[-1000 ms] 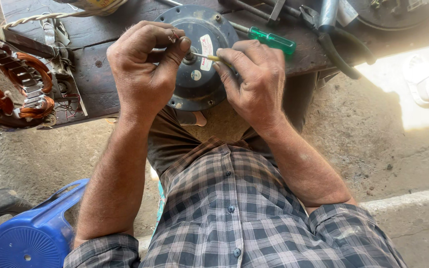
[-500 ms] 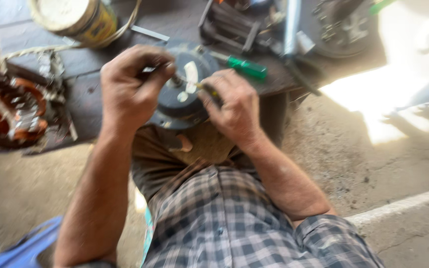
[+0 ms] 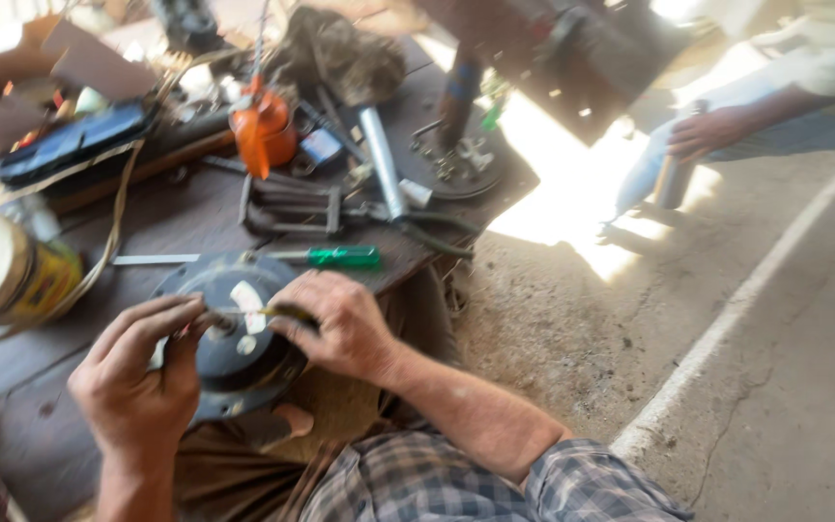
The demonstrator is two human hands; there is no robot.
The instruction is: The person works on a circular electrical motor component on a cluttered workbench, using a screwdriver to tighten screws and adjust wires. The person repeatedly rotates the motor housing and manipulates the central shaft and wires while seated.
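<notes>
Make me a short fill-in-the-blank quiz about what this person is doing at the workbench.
1. Both hands, the left hand and the right hand, work on a round dark ____ cover.
2. The screwdriver lying on the bench has a ____ handle.
3. The oil can farther back is ____.
4. The person's shirt has a ____ pattern.

Missing words: motor; green; orange; checked
</notes>
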